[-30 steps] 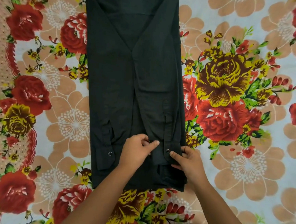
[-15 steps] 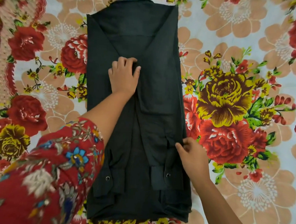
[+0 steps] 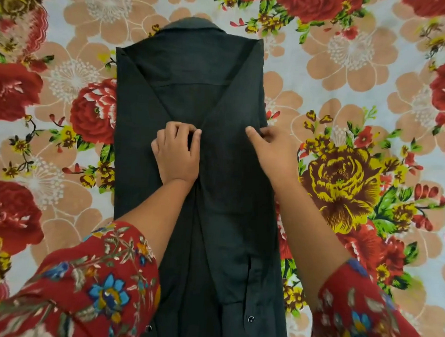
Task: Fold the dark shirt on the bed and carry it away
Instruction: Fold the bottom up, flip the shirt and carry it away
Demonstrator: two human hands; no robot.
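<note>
The dark shirt [image 3: 189, 94] lies flat on the bed as a long narrow strip, collar at the far end, both sides and sleeves folded inward. The cuffs with snaps lie near me. My left hand [image 3: 177, 153] rests on the shirt's middle where the two folded sides meet, fingers curled and pinching the fabric. My right hand [image 3: 271, 153] is at the shirt's right edge at the same height, fingers bent onto the cloth. My arms cover part of the lower shirt.
The floral bedsheet [image 3: 350, 72], with red, yellow and peach flowers, surrounds the shirt on all sides. My red patterned sleeves fill the lower corners of the view.
My right hand moved up from the cuff area to the shirt's right edge at mid-length. My left hand stayed at the centre fold. The view shifted forward, showing the collar.
</note>
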